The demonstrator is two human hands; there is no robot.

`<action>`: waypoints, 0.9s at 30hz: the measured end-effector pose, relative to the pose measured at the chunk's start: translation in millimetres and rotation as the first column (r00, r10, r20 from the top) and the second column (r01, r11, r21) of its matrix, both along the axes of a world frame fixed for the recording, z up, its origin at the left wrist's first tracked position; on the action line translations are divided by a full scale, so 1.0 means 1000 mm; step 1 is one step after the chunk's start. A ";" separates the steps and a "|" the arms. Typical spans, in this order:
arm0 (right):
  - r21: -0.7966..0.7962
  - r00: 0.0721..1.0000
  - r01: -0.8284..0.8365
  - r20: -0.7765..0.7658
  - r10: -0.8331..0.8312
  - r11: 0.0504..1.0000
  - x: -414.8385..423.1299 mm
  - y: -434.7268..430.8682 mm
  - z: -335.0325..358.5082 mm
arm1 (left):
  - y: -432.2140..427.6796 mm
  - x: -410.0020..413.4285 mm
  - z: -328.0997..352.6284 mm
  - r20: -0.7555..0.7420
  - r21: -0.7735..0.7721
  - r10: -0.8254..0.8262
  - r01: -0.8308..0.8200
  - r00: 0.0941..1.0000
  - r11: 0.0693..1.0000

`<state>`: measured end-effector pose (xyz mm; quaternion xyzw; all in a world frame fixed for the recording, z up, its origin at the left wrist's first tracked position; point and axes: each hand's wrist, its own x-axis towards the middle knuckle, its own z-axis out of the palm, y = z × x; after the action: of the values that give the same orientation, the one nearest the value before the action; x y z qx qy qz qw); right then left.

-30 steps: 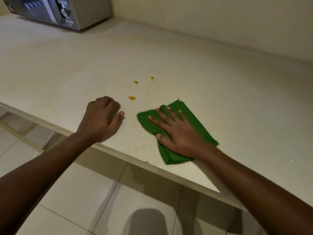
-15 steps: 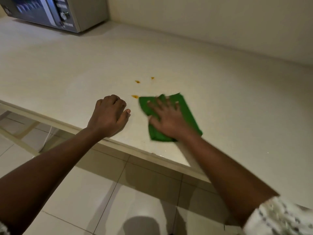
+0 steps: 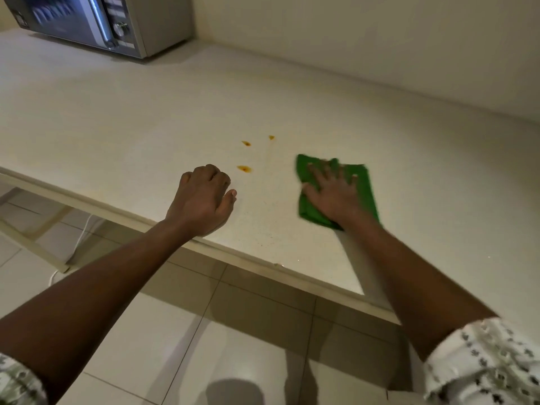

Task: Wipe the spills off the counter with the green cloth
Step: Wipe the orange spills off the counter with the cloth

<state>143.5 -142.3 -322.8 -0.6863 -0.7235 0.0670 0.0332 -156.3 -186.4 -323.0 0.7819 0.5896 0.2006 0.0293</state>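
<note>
The folded green cloth (image 3: 363,188) lies flat on the pale counter (image 3: 146,118), to the right of the spills. My right hand (image 3: 333,192) presses down on it with fingers spread. Three small orange-brown spills mark the counter: one (image 3: 245,169) just beyond my left hand, one (image 3: 246,143) farther back, and a tiny one (image 3: 271,137) with a faint streak below it. My left hand (image 3: 203,200) rests on the counter near its front edge, fingers curled under, holding nothing.
A silver microwave (image 3: 96,21) stands at the back left against the wall. The counter's front edge (image 3: 233,255) runs diagonally, with tiled floor (image 3: 146,346) below. A wall (image 3: 380,48) bounds the counter at the back.
My right hand slid the cloth up and left close to the nearest spill, then away to the right. The left hand has stayed by the counter edge.
</note>
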 end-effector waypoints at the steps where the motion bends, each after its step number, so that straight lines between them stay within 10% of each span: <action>1: 0.019 0.995 -0.094 -0.008 0.094 0.995 -0.022 -0.014 -0.003 | -0.001 0.000 0.000 0.004 0.004 -0.001 0.001 1.000 1.000; 7: 0.073 0.904 -0.424 -0.020 0.427 0.903 -0.022 -0.109 -0.013 | -0.001 -0.001 -0.002 0.006 0.021 -0.021 0.021 1.000 1.000; 16: -0.024 0.976 0.215 0.023 -0.215 0.976 0.082 -0.010 0.003 | 0.001 0.001 -0.001 -0.013 0.015 -0.017 0.017 1.000 1.000; 23: -0.001 0.993 -0.116 0.000 0.116 0.993 -0.102 -0.072 -0.007 | -0.004 0.002 0.001 -0.038 0.024 0.012 -0.011 0.999 1.000; 27: 0.038 0.987 -0.158 -0.023 0.159 0.987 -0.075 -0.116 -0.010 | -0.004 0.002 0.002 -0.041 0.020 0.012 -0.011 0.999 1.000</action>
<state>68.7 -257.9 -332.6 -0.6250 -0.7763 0.0653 0.0496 -154.5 -190.5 -321.3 0.7826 0.5926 0.1905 0.0081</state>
